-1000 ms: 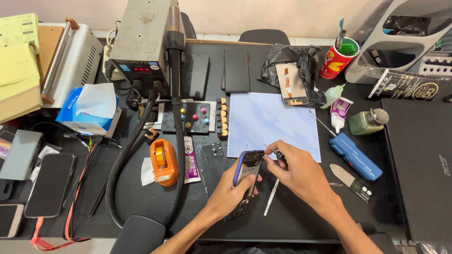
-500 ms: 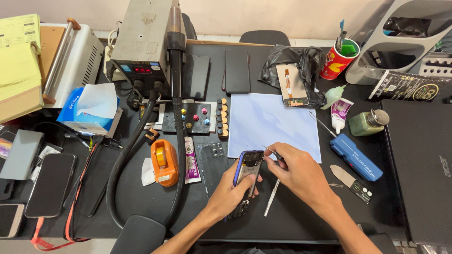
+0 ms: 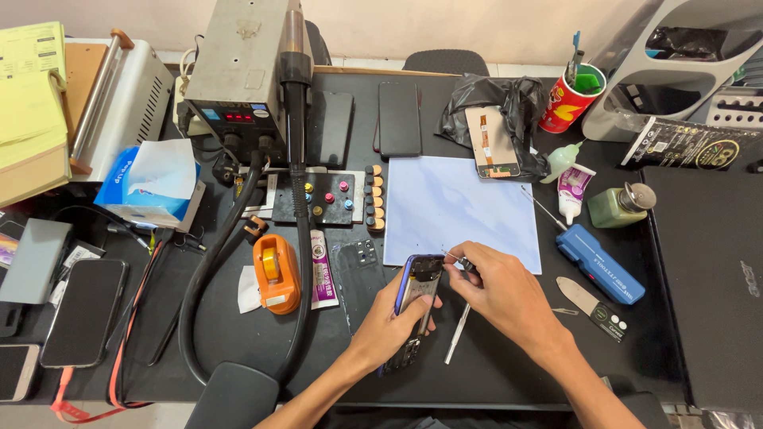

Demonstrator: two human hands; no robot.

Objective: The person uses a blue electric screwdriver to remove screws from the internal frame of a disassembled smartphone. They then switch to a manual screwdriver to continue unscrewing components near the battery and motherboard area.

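Observation:
My left hand point(image 3: 387, 326) grips an opened phone with a blue rim point(image 3: 416, 287) and tilts it up off the black table mat point(image 3: 509, 373). My right hand point(image 3: 502, 292) sits just right of the phone's top end and pinches a small thin tool point(image 3: 458, 259) whose tip points at the phone's upper edge. A slim metal strip point(image 3: 458, 334) lies on the mat between my two wrists. A pale blue sheet point(image 3: 461, 209) lies just beyond my hands.
A hot-air station point(image 3: 238, 67) with a thick black hose point(image 3: 296, 238) stands at the back left. An orange tape dispenser point(image 3: 276, 272), glue tube point(image 3: 319, 270), blue case point(image 3: 599, 263), green bottle point(image 3: 617, 206), red cup point(image 3: 571, 98) and spare phones point(image 3: 83, 311) surround the work spot.
Hardly anything differs; my right hand's fingers have shifted slightly at the phone's top edge, while my left hand keeps the phone in the same place.

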